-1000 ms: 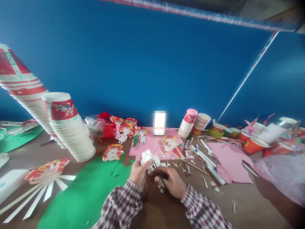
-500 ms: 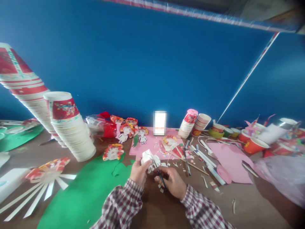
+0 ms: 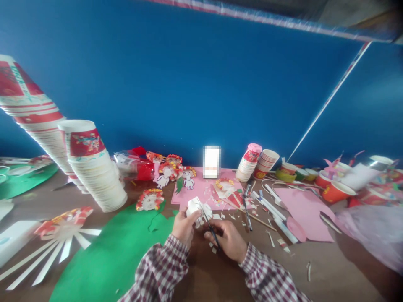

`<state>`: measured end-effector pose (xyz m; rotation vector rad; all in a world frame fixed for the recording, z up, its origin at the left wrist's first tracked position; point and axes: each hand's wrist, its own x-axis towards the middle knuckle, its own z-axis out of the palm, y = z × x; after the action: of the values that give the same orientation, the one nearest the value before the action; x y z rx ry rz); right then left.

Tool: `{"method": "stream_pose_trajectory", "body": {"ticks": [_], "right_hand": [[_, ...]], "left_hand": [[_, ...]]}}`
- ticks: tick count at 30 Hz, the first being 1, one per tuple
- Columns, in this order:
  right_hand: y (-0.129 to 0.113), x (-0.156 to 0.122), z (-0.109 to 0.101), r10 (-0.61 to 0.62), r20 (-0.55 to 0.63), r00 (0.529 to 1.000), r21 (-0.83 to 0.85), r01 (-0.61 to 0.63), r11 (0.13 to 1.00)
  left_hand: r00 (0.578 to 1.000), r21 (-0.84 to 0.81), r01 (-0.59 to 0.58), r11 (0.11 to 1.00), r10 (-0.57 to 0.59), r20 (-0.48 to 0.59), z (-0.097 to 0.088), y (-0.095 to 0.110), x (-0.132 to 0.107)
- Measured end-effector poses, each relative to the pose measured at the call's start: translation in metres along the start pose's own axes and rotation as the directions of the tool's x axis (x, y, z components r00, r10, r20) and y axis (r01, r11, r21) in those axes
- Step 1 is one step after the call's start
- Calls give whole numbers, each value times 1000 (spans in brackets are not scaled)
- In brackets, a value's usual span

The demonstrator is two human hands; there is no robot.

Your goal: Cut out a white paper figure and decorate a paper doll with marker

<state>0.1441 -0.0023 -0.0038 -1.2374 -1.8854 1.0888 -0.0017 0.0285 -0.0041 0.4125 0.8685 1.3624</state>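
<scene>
My left hand [image 3: 183,227] pinches a small piece of white paper [image 3: 193,206] between thumb and fingers. In my right hand [image 3: 231,240] is a pair of scissors [image 3: 213,231] with dark handles, its blades pointing up and left across the paper. Whether the blades are apart or together is hard to make out. Small white scraps lie around and beneath both hands. Just beyond them is a pink sheet [image 3: 186,202] strewn with clippings, with small paper figures [image 3: 189,180] at its left side.
Tall stacks of paper cups [image 3: 97,180] lean at the left, beside a green sheet [image 3: 110,251]. A pen [image 3: 247,214], white strips [image 3: 277,214] and another pink sheet [image 3: 305,209] lie to the right. Orange cups [image 3: 338,191] and a plastic bag [image 3: 374,230] are farther right. A blue wall rises behind.
Almost nothing differs. Both hands, the paper and the scissors stay in nearly the same place; the view shifts very slightly.
</scene>
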Motion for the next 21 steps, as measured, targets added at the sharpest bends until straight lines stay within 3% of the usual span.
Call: {"method": "stream_pose_trajectory", "body": {"ticks": [21], "right_hand": [[2, -1, 3, 21, 11, 1000, -24, -21, 999]], "left_hand": [[1000, 37, 8, 999, -7, -28, -3, 2, 0]]}}
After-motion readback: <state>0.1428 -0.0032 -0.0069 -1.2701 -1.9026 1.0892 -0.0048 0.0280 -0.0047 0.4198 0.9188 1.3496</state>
